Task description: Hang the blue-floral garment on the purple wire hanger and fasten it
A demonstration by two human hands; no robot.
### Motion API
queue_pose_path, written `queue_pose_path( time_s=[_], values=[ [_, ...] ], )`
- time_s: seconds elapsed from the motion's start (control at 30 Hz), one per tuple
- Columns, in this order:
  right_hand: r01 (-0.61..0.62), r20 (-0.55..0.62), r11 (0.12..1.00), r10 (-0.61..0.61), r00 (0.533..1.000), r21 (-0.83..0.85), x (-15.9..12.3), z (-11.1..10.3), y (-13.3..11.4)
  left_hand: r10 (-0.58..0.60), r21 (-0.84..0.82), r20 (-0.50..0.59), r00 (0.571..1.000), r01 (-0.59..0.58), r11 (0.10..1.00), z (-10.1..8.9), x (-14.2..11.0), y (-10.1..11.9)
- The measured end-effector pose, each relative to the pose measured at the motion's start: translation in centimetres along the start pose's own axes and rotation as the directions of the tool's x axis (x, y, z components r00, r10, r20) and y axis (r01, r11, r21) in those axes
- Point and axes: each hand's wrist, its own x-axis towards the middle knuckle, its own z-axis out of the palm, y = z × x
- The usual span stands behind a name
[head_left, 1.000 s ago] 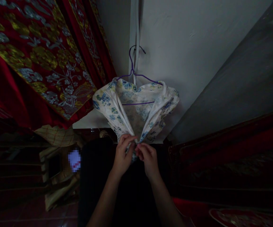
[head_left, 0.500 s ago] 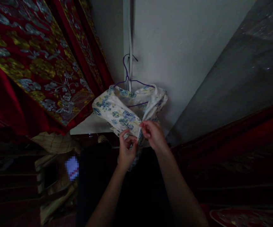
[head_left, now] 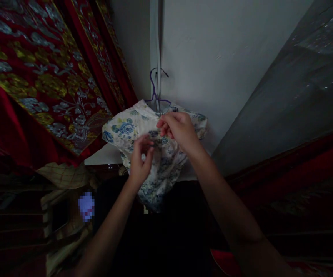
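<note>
A white garment with a blue and yellow floral print [head_left: 166, 161] hangs from a thin purple hanger [head_left: 154, 86]. Its front edges now lie together up toward the neckline. My right hand [head_left: 179, 129] is at the upper front, just below the collar, with its fingers curled in a pinch; what the fingertips hold is hidden. Lower and to the left, my left hand [head_left: 142, 157] is before the chest of the garment, fingers bent and apart, slightly blurred, with nothing seen in them.
The hanger hooks at a pale strip on the white wall [head_left: 207, 57]. Red cloth with gold and silver embroidery [head_left: 51, 84] hangs close on the left. A wooden chair [head_left: 49, 219] stands lower left. Clear plastic sheeting [head_left: 307, 77] covers the right side.
My right hand has moved up the garment's front to near the collar, and the V-shaped opening has closed. My left hand has come away from the front edge, up and left, its fingers opening.
</note>
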Motion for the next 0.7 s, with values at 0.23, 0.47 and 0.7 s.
queue_pose_path(
  time_s=[0.23,0.47,0.7],
  values=[
    [0.1,-0.003,0.99,-0.101,0.995,-0.102,0.1,0.6,1.5,0.241,0.224,0.138,0.961,-0.268,0.937,-2.1,10.3,7.2],
    [-0.152,-0.078,0.987,0.149,0.986,-0.046,-4.1,2.3,10.0,0.155,0.071,-0.376,0.913,-0.138,0.988,-7.7,10.5,6.1],
    [-0.263,-0.013,0.948,0.269,0.963,0.18,-10.7,4.5,10.4,-0.636,-0.666,-0.356,0.684,0.292,0.686,-9.9,0.6,-2.8]
  ],
)
